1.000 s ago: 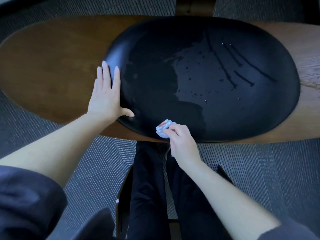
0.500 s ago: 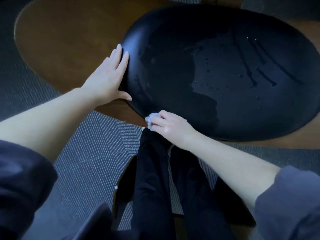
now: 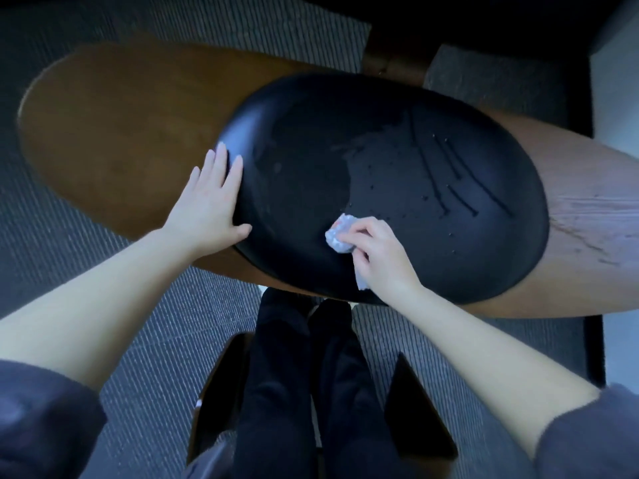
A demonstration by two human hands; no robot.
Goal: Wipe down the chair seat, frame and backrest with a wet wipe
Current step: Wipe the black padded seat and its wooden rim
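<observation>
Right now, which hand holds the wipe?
The right hand pinches the crumpled wet wipe on the black seat; the left hand lies flat at its edge.

A grey ribbed carpet covers the floor, and on it stands the chair, its wide brown wooden shell stretching from left to right. A glossy black oval seat pad lies on the shell, right of its middle. On the pad's left rim a left hand rests flat, fingers straight; by the near edge a right hand presses a crumpled wet wipe to the surface. Thin streaks and droplets mark the pad's far right part
</observation>
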